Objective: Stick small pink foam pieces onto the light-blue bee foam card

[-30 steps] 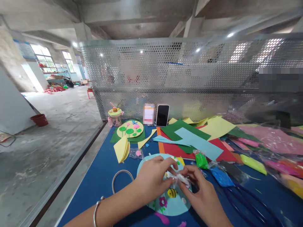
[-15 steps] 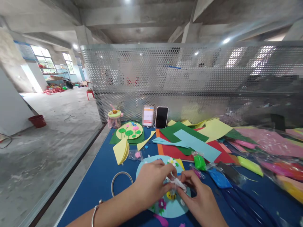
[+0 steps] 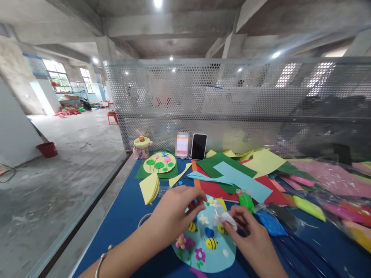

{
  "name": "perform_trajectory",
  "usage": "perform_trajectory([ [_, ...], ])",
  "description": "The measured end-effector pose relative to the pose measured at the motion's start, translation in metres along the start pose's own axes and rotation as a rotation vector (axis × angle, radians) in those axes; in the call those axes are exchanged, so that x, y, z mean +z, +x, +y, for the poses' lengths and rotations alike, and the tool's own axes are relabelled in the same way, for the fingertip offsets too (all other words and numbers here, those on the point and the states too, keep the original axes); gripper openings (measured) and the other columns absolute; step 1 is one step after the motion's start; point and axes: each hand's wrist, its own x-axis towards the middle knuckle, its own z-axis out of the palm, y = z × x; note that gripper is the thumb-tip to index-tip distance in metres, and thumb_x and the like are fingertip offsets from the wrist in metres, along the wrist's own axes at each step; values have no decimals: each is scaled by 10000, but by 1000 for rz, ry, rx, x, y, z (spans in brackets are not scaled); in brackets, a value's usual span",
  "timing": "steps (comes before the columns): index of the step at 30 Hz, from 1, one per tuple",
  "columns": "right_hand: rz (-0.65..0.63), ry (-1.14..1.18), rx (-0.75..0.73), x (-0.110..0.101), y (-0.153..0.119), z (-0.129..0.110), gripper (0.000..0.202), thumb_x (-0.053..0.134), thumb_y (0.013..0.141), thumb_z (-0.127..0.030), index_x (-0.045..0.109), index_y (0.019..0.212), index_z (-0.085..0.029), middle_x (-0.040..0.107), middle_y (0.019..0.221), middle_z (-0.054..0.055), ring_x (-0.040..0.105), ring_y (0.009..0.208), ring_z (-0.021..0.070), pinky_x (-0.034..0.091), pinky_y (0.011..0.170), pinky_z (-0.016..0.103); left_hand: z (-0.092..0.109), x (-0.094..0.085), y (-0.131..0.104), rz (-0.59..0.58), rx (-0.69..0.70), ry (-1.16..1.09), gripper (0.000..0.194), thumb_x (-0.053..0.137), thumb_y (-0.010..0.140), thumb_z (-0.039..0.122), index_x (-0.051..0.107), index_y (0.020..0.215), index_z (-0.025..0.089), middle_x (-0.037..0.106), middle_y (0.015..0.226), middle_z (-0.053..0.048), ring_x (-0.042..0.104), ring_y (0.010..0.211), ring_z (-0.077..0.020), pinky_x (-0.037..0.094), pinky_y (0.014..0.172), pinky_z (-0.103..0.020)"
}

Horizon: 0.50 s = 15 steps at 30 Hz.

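Reaching in from the lower left, past a clear cup (image 3: 142, 148) with a green lid, a round yellow picture (image 3: 147, 159) and a folded stack of yellow paper (image 3: 148, 188), the left hand (image 3: 174, 210) hangs over the left part of a round blue paper (image 3: 216, 264). Its fingers curl loosely toward the thumb with a small gap behind the tips; whether a scrap is caught at the very tips, I can't tell. Below and to the right of it on the blue paper sit a pink flower (image 3: 180, 241), a purple flower (image 3: 199, 254) and a yellow-and-black bee (image 3: 211, 243) with blue wings.

Farther right, above the bee and over the same paper, is the white packet (image 3: 230, 221), clear wrapping around something white. It slants from upper left down to lower right, its loose clear end toward the left fingertips but apart from them. The right hand (image 3: 252, 239) is the nearer one, for it has the packet's fuller white end pinched, thumb in front and fingers behind, closed to the packet's thickness. So the packet lies just left of the right palm, between the two hands. Beyond the right fingers are a green bag (image 3: 246, 201) and then a blue bag (image 3: 272, 224).
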Motion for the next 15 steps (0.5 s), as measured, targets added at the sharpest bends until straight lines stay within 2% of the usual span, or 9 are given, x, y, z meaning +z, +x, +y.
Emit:
perform_trajectory([
  [3, 7, -145, -11, -9, 14, 18, 190, 577, 773, -401, 501, 838, -240, 652, 769, 11, 675, 716, 196, 531, 627, 272, 3, -9, 1, 63, -38, -142, 56, 570, 853, 165, 604, 874, 204, 662, 835, 20, 599, 734, -107, 477, 678, -223],
  [7, 2, -253, -21, -20, 33, 32, 210, 529, 789, -422, 484, 888, -241, 672, 912, 62, 680, 853, 242, 541, 681, 331, 2, -5, 0, 81, -38, -200, 118, 556, 834, 117, 625, 883, 199, 682, 853, 3, 619, 786, -126, 507, 739, -260],
  [12, 64, -199, -15, -22, 41, 23, 227, 518, 800, -424, 480, 927, -240, 652, 901, 62, 657, 905, 252, 538, 761, 379, 1, 0, -1, 124, 36, -246, 276, 471, 817, 32, 629, 946, 218, 691, 963, -6, 622, 902, -141, 510, 800, -280],
  [15, 17, -97, -33, -20, 40, 10, 252, 524, 815, -446, 474, 949, -238, 641, 914, 59, 649, 927, 231, 551, 762, 349, 2, 0, -1, 129, 32, -266, 304, 450, 809, 22, 625, 965, 215, 684, 976, -12, 622, 903, -139, 510, 798, -273],
])
